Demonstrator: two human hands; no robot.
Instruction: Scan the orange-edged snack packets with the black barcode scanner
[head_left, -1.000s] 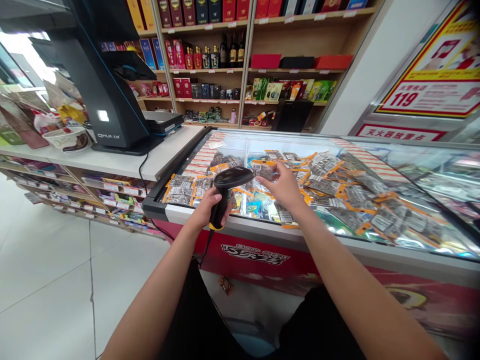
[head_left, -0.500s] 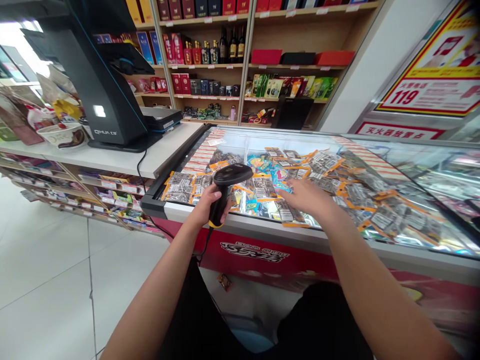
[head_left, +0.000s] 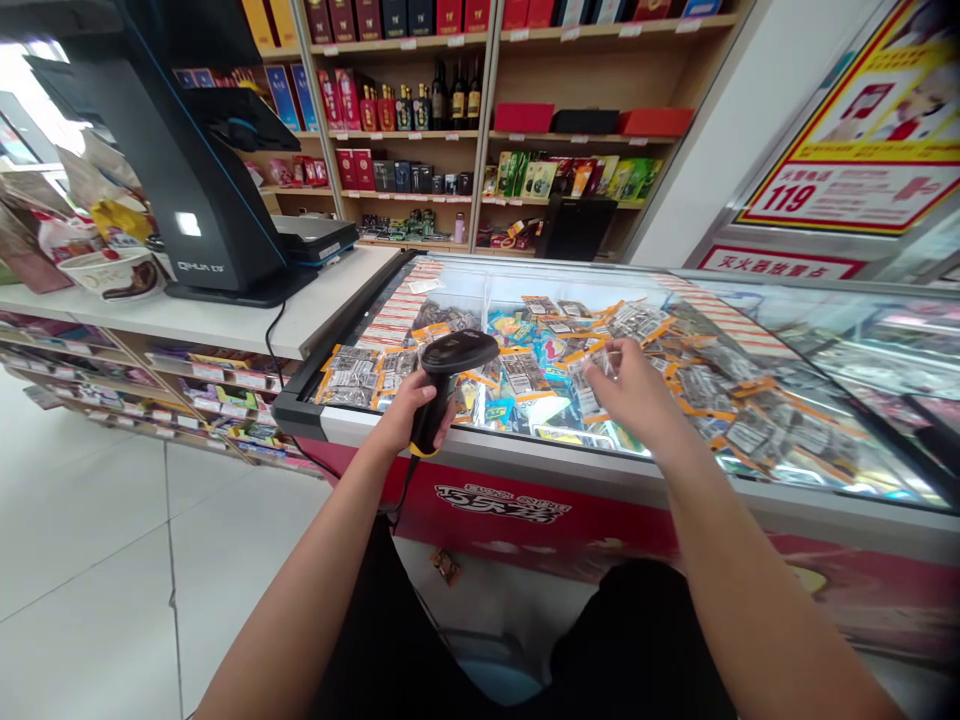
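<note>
My left hand [head_left: 411,412] is wrapped round the handle of a black barcode scanner [head_left: 459,350], its head pointing right over the freezer's glass top. My right hand [head_left: 634,392] pinches a clear snack packet [head_left: 589,385] with an orange edge, raised above the glass. Several similar snack packets [head_left: 523,372] lie scattered and overlapping on the glass between and beyond my hands. A further pile of snack packets [head_left: 757,425] spreads to the right of my right hand. The scanner's cable hangs down from its handle.
The chest freezer [head_left: 480,440] has a grey rim and red front. At the left, a checkout machine [head_left: 217,200] stands on a white counter [head_left: 247,320]. Shelves [head_left: 405,135] with bottles and boxes line the back. One packet [head_left: 445,566] lies on the floor near my legs.
My right hand has taken hold of a snack packet near the front of the glass and lifted it. My left hand still grips the scanner. The view has shifted slightly.
</note>
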